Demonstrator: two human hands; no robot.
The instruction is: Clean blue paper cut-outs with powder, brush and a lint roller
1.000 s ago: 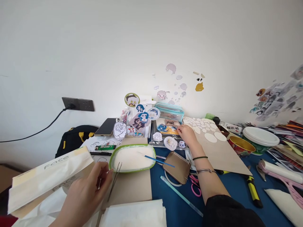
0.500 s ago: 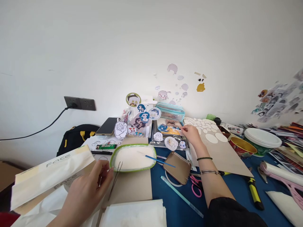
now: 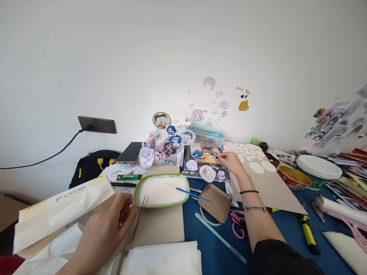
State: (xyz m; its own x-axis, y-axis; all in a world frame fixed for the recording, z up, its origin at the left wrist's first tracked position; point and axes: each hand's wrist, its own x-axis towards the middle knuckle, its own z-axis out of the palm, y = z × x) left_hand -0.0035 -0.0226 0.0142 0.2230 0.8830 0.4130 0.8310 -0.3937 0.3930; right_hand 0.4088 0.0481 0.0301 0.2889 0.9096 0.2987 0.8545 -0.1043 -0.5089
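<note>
My left hand (image 3: 114, 221) hovers left of the green-rimmed tray (image 3: 162, 190), its fingers curled toward the thumb. What it holds, if anything, is hidden. Tweezers (image 3: 140, 217) lean on that tray's near-left rim, close to my left fingers. Farther off, my right hand (image 3: 231, 162) pinches a small dark piece (image 3: 217, 157) at the right edge of a blue and orange picture (image 3: 205, 156). Round paper cutouts, among them a pale flower-like one (image 3: 207, 173) and a small head (image 3: 221, 175), lie just nearer. A blue-handled brush (image 3: 195, 194) rests across the green tray's right rim.
A brown tray (image 3: 216, 206), pink scissors (image 3: 237, 225) and a mint-coloured pen (image 3: 219, 238) lie on the blue tabletop. Tissue packs (image 3: 65, 194) sit at left. A lidded tub (image 3: 318, 168) and gold-lined bowl (image 3: 295, 177) stand right. Cardboard with white ovals (image 3: 272, 189) extends beside my right forearm.
Almost nothing differs. My right hand and forearm sit very slightly farther right; my left hand keeps its place and curl.
</note>
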